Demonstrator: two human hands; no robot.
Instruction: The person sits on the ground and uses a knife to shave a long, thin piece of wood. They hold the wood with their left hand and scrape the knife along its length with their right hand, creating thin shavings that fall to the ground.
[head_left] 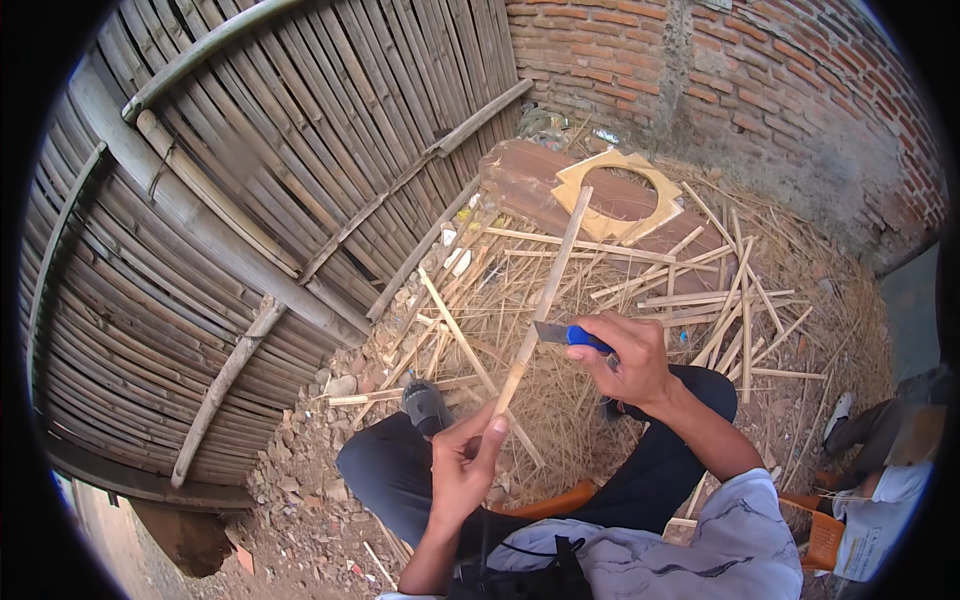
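My left hand (466, 464) pinches the near end of a long flat bamboo strip (558, 270) between thumb and fingers. The strip slants up and away from me over the ground. In my right hand (632, 358) is a utility knife (588, 338) with a blue handle, its fingers wrapped round it. The knife's dark blade lies against the strip around its middle, and its tip points left. Past the strip's far end lies a yellowish jagged-edged ring (597, 222) with a large round hole.
Loose bamboo strips (745, 300) and thin shavings cover the ground ahead. A brown board (530, 185) lies under the ring. A bamboo slat wall (300, 150) rises at left, a brick wall (590, 50) at the back. At far right, another person (890, 480) sits beside an orange chair (822, 540).
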